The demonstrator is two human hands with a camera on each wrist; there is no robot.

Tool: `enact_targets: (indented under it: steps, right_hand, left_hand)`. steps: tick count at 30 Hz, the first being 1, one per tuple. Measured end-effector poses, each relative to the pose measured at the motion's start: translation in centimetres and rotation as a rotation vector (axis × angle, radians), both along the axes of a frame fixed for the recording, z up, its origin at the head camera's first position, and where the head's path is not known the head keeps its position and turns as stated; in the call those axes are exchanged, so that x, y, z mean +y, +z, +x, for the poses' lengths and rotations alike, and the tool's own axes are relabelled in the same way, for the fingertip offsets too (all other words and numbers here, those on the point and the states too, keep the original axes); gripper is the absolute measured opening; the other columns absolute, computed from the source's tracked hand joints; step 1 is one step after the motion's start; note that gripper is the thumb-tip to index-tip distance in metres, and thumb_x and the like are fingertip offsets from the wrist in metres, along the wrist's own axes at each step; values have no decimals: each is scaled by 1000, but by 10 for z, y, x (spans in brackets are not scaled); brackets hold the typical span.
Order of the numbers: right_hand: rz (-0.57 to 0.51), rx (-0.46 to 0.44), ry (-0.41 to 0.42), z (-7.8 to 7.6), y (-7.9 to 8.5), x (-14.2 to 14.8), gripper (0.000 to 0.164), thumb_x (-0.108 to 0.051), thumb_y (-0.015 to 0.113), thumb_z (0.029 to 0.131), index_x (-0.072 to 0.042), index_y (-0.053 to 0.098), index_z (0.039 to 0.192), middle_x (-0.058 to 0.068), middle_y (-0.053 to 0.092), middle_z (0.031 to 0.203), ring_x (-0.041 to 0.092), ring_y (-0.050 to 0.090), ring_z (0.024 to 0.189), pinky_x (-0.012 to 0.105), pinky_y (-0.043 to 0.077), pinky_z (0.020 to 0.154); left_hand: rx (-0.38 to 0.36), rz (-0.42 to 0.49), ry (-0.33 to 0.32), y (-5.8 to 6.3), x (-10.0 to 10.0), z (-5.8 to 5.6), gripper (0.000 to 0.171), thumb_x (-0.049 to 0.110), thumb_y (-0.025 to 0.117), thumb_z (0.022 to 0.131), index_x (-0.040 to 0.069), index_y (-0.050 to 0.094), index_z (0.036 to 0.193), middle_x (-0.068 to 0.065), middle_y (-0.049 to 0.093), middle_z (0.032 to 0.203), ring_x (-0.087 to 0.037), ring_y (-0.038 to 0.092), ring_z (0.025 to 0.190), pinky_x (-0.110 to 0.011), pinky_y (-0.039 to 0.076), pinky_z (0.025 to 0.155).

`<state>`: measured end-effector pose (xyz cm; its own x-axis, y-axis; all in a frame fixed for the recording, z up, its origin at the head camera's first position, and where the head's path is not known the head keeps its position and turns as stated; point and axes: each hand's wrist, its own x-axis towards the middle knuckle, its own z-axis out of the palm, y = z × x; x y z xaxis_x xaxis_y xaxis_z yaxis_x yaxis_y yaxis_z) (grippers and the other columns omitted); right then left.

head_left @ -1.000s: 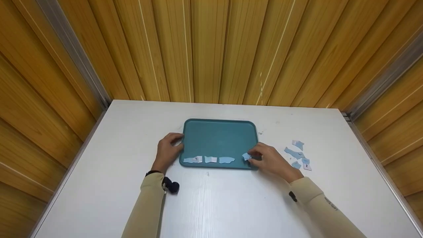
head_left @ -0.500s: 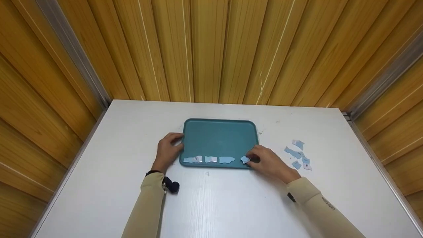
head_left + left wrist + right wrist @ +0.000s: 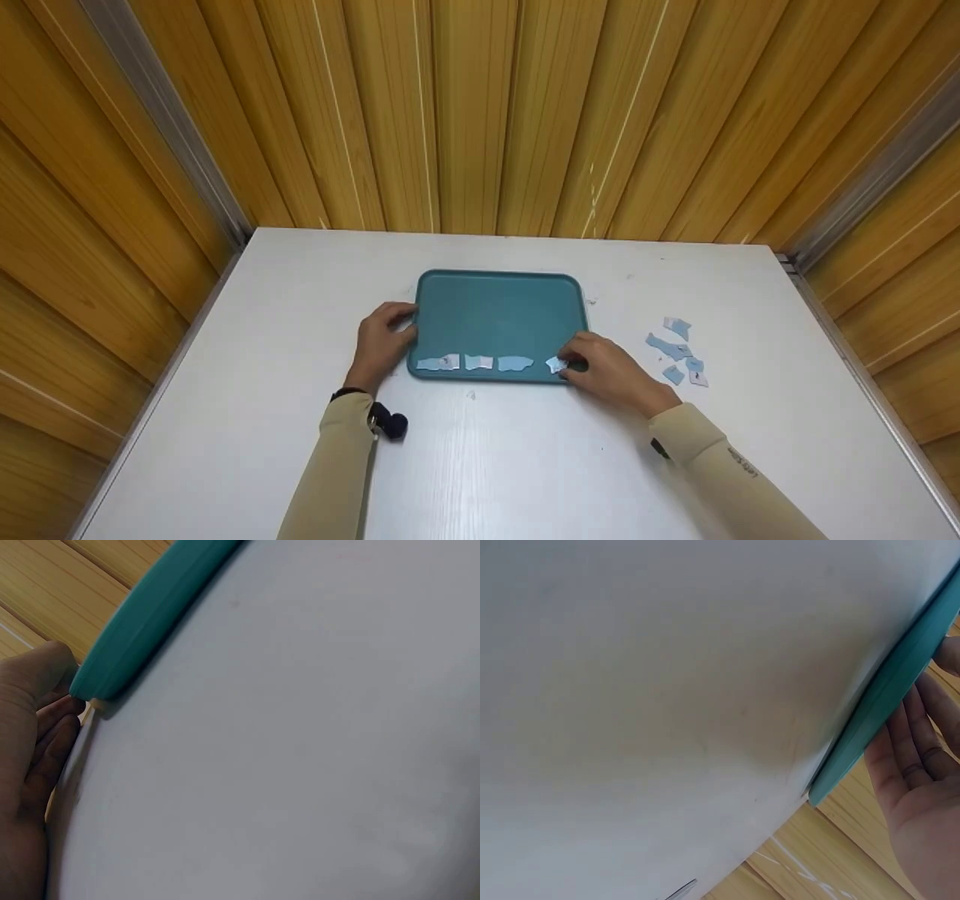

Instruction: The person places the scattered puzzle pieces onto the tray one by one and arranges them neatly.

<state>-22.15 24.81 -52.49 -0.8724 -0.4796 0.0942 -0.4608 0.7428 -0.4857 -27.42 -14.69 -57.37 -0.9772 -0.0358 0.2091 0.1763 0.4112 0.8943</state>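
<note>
A teal tray lies on the white table. In the head view, my left hand rests against its left rim, thumb and fingers apart; the left wrist view shows this hand by the tray's corner. My right hand pinches a torn light-blue scrap of paper at the tray's front right. To its left, three torn paper pieces lie in a row along the front rim. From the right wrist, the right hand shows beyond the tray's side, the scrap hidden.
Several more torn paper scraps lie loose on the white table, right of the tray and near the right forearm. Yellow wood-look panels rise behind the table and at both sides.
My right hand has shifted slightly left and towards the front with its paper scrap, then nearly stopped. The left hand and the tray have stayed in place.
</note>
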Motion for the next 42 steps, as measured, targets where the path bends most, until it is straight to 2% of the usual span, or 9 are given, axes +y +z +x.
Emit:
enact_targets:
  steps: [3,7,15,23,31,42]
  right_hand:
    - [-5,11,22,0,0,1,20,-15,82,94,-6,78,112,-1,66,104,15,64,96,40,61,92]
    - [-25,-18,26,0,2,3,20,-16,81,95,-7,77,113,-2,65,104,14,64,97,40,61,92]
    - [-63,-92,-25,-1,10,13,26,-16,81,95,-5,76,118,2,67,109,19,64,100,43,60,94]
    - [-137,-28,-18,1,15,37,26,-7,80,95,1,74,118,11,68,107,31,68,103,48,61,93]
    - [-122,9,-63,4,19,54,25,-6,81,94,2,74,116,13,69,108,31,68,100,50,61,91]
    - [-121,28,-126,5,21,78,25,-4,81,93,2,73,116,16,70,111,33,70,103,51,62,92]
  left_hand:
    - [-4,-4,0,1,1,0,34,-1,77,92,6,76,125,-4,70,124,-21,64,125,-34,50,112]
    - [-7,-8,3,0,2,0,34,-1,77,92,5,76,125,-4,70,125,-21,64,125,-35,50,112]
    - [-9,-15,9,-1,1,1,35,-2,75,91,5,76,125,-5,71,125,-22,64,125,-36,50,112]
    - [-6,-11,6,-4,-1,1,33,-1,76,91,5,76,124,-6,70,125,-22,65,125,-35,50,112]
    - [18,11,-5,-4,-2,1,33,-1,77,91,4,76,124,-6,71,123,-22,65,123,-36,51,111]
    - [5,16,-6,-2,0,-1,33,0,77,91,5,76,124,-4,71,124,-21,65,122,-36,51,109]
